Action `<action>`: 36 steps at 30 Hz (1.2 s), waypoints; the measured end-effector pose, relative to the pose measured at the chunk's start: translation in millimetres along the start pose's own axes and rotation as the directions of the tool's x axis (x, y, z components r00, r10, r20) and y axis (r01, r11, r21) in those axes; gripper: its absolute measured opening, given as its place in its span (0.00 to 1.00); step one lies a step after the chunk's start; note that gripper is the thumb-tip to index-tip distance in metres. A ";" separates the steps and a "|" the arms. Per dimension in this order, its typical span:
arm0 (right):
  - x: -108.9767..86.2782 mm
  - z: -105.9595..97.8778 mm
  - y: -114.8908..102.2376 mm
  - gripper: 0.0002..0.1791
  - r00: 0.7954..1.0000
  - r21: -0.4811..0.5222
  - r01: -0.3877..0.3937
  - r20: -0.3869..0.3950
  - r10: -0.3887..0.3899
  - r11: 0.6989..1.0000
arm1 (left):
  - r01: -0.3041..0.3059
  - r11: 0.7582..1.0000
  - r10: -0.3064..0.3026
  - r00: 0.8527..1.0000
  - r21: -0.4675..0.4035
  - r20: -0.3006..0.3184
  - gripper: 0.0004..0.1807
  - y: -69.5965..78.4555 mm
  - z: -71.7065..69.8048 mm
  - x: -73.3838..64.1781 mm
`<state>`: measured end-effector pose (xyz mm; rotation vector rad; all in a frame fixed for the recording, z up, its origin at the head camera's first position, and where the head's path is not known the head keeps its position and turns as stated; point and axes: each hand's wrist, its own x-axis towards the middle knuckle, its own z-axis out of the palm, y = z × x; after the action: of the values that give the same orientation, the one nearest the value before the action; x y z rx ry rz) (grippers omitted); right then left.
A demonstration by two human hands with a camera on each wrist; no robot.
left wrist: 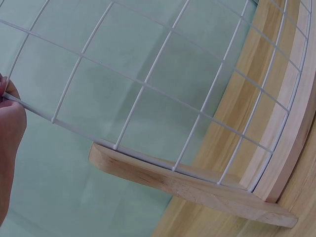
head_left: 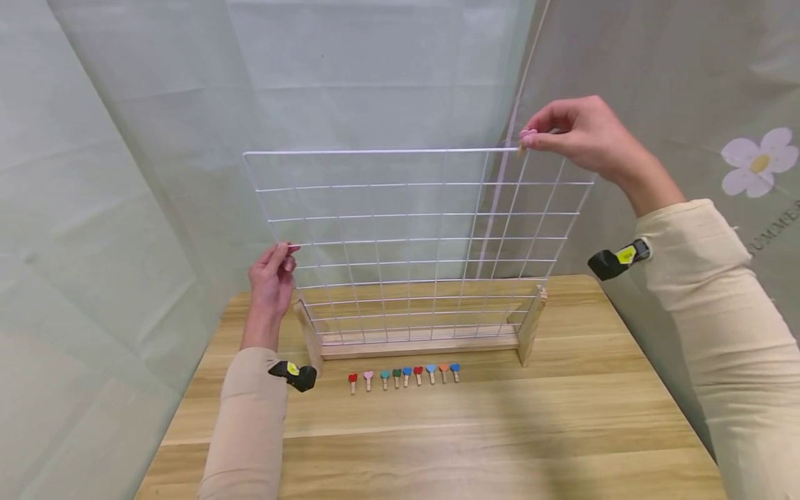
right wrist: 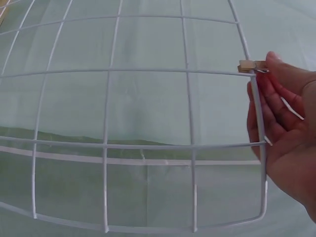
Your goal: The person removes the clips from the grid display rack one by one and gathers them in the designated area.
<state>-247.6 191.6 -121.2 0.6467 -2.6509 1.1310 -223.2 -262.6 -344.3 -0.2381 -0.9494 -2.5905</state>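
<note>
A white wire grid (head_left: 409, 242) stands upright in a wooden stand (head_left: 420, 348). My left hand (head_left: 270, 283) pinches the grid's left edge wire, partway up; in the left wrist view only part of this hand (left wrist: 9, 118) shows. Up at the right part of the top wire, my right hand (head_left: 581, 135) holds a small wooden clothespin (right wrist: 252, 65) with a pink top between thumb and fingers. Seen from the right wrist, the clothespin's wooden end lies across the edge wire, close to a crossing bar. Whether its jaws grip the wire fully is hard to tell.
Several small clothespins with coloured heart tops (head_left: 407, 373) lie in a row before the stand on the wooden table (head_left: 487, 430). Pale fabric (head_left: 375, 62) hangs behind, and a grey cloth with a white flower (head_left: 759, 163) hangs at the right.
</note>
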 end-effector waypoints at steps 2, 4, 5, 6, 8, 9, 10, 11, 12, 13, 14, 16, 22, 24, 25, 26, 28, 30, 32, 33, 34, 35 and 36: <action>-0.3 0.9 1.3 0.11 1.000 0.010 0.023 -0.016 -0.023 1.000 | -0.004 1.000 0.004 1.000 -0.007 0.005 0.09 -0.4 0.8 -0.4; -0.8 2.2 2.2 0.09 0.999 0.027 0.039 -0.037 -0.038 0.999 | -0.010 1.000 0.010 1.000 -0.001 0.012 0.09 -1.1 1.5 -0.5; -1.0 2.9 2.6 0.09 0.998 0.031 0.045 -0.047 -0.043 0.999 | -0.011 1.000 0.011 1.000 0.002 0.015 0.08 -1.3 1.7 -0.6; -1.2 3.6 2.7 0.08 0.997 0.035 0.050 -0.056 -0.048 0.998 | -0.012 1.000 0.012 1.000 0.012 0.017 0.08 -1.5 1.8 -0.6; -1.2 5.0 2.6 0.08 0.995 0.035 0.061 -0.075 -0.058 0.998 | -0.013 0.999 0.012 1.000 0.031 0.027 0.07 -1.9 1.5 -0.7; -1.2 5.3 2.1 0.08 0.995 0.033 0.063 -0.083 -0.060 0.997 | -0.015 0.999 0.014 0.999 0.045 0.030 0.06 -2.1 1.2 -0.6; -1.4 5.6 1.5 0.08 0.994 0.029 0.065 -0.092 -0.062 0.997 | -0.015 0.999 0.013 0.999 0.037 0.039 0.06 -2.2 0.8 -0.7; -1.4 5.5 0.8 0.08 0.993 0.024 0.066 -0.099 -0.063 0.998 | -0.015 0.999 0.013 0.999 0.045 0.040 0.06 -2.3 0.6 -0.7; -1.2 5.3 -0.1 0.08 0.992 0.023 0.067 -0.109 -0.064 0.998 | -0.013 0.999 0.010 0.999 0.052 0.040 0.05 -2.2 0.6 -0.7; -1.0 5.0 -1.0 0.07 0.991 0.026 0.066 -0.117 -0.062 0.997 | -0.011 0.999 0.008 0.999 0.051 0.042 0.05 -2.1 0.6 -0.7; -0.8 4.4 -2.1 0.07 0.991 0.031 0.064 -0.123 -0.060 0.997 | -0.007 0.999 0.006 0.999 0.052 0.034 0.05 -1.9 1.1 -0.6; -0.2 3.4 -4.0 0.07 0.989 0.047 0.066 -0.134 -0.059 0.997 | -0.002 0.999 0.001 1.000 0.042 0.023 0.06 -1.7 2.1 -0.5; 0.1 5.4 -10.1 0.07 0.983 0.087 0.112 -0.158 -0.097 0.990 | -0.009 1.000 0.009 1.000 0.007 0.005 0.08 -0.1 4.4 1.4; -1.0 9.0 -12.7 0.07 0.981 0.079 0.136 -0.154 -0.122 0.988 | -0.009 1.000 0.009 1.000 -0.001 0.006 0.08 0.2 4.1 2.1; -1.6 11.3 -14.2 0.07 0.979 0.075 0.147 -0.150 -0.135 0.986 | -0.011 1.000 0.011 1.000 0.004 0.003 0.08 0.2 4.0 2.3; -2.3 13.9 -15.8 0.08 0.977 0.065 0.160 -0.150 -0.149 0.985 | -0.013 1.000 0.013 1.000 0.007 0.002 0.08 0.3 3.7 2.5; -3.6 19.1 -18.6 0.08 0.974 0.043 0.182 -0.148 -0.174 0.982 | -0.015 1.000 0.015 1.000 0.008 -0.001 0.08 0.4 3.4 2.6; -4.7 23.5 -21.1 0.09 0.969 0.044 0.201 -0.154 -0.193 0.979 | -0.011 1.000 0.011 1.000 0.000 0.000 0.08 0.6 3.2 1.9; -6.5 26.9 -23.1 0.09 0.965 0.053 0.223 -0.152 -0.213 0.973 | -0.009 1.000 0.009 1.000 0.005 0.002 0.07 0.7 3.3 1.1; -7.5 28.3 -23.8 0.09 0.964 0.066 0.230 -0.149 -0.218 0.971 | -0.006 1.000 0.006 1.000 0.006 0.004 0.07 0.7 3.4 0.7; -8.7 29.5 -24.5 0.09 0.964 0.079 0.237 -0.145 -0.225 0.968 | -0.001 1.000 0.001 1.000 0.005 0.004 0.06 0.7 3.4 0.4; -9.8 30.9 -25.1 0.09 0.963 0.096 0.245 -0.139 -0.231 0.965 | 0.001 1.000 -0.001 1.000 0.008 0.006 0.06 0.7 3.3 0.3; -10.8 32.4 -25.6 0.08 0.962 0.105 0.252 -0.131 -0.238 0.962 | 0.003 1.000 -0.003 1.000 0.011 0.007 0.06 0.9 3.4 0.1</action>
<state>-226.2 155.9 -130.8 0.8744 -2.3403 1.2212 -222.9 -261.1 -341.2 -0.2433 -0.9673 -2.5879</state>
